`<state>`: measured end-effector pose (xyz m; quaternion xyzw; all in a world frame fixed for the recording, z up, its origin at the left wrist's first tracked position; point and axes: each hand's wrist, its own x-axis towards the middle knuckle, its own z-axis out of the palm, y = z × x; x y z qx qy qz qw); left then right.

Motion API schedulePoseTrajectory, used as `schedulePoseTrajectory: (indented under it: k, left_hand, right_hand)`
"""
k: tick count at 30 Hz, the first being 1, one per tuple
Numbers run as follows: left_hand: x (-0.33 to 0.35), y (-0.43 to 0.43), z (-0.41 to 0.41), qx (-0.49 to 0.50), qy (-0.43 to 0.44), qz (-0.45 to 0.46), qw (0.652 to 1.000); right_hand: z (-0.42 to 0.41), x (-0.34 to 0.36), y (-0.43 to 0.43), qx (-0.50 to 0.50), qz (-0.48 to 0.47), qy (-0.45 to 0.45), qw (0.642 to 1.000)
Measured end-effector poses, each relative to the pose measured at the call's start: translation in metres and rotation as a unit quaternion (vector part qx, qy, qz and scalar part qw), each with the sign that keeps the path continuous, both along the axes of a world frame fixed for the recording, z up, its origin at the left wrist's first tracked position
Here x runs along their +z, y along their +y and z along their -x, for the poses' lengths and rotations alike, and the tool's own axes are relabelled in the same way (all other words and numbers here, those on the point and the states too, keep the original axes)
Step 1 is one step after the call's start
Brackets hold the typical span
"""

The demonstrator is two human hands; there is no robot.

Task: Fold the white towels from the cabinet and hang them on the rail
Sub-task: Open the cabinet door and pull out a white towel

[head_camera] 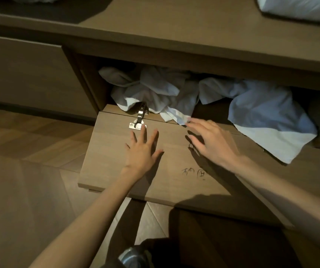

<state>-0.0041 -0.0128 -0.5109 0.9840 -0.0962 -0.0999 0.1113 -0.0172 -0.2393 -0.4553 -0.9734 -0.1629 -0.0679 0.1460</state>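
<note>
Two bare hands reach out over the dropped-down cabinet door [116,163], which lies open and nearly level in front of the cabinet opening. The left hand [142,149] is palm down over the door, its fingers [145,132] straight and spread wide, the tips just short of the metal hinge [139,120]; whether the palm actually presses the wood cannot be told. The right hand [211,144] is further right and a little blurred, its fingers [197,123] stretched forward and slightly apart, holding nothing, the tips at the corner of a crumpled white towel [155,89]. That towel lies bunched in the left half of the opening, with one corner spilling over the hinged edge of the door beside the hinge. A second white towel [267,113] fills the right half and hangs out over the door's right side. Dark scribbled marks [194,173] show on the door near the right wrist. Above the opening runs the wooden tabletop [174,26], with something white and soft [298,8] at its far right. A closed drawer front [24,74] sits left of the opening, above the wooden floor [20,180].
</note>
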Motion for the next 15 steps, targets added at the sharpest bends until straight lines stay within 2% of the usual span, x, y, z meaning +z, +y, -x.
schedulePoseTrajectory:
  k: [4,8,12,15]
  left_hand:
    - [-0.006,-0.004,-0.023,0.020,0.024,-0.003,1.000]
    - [-0.013,-0.005,-0.027,0.011,0.015,-0.028,0.999]
    - [-0.012,-0.004,-0.030,0.001,0.021,-0.038,0.999]
    - [-0.011,-0.004,-0.031,-0.008,0.024,-0.043,0.999]
  right_hand:
    - [-0.047,0.016,0.019,-0.052,-0.022,-0.016,0.998]
    - [-0.088,0.007,0.037,-0.146,-0.036,0.054,0.987]
    - [-0.122,-0.004,0.056,-0.177,-0.164,0.109,0.964]
    - [-0.135,-0.008,0.066,-0.192,-0.217,0.140,0.947]
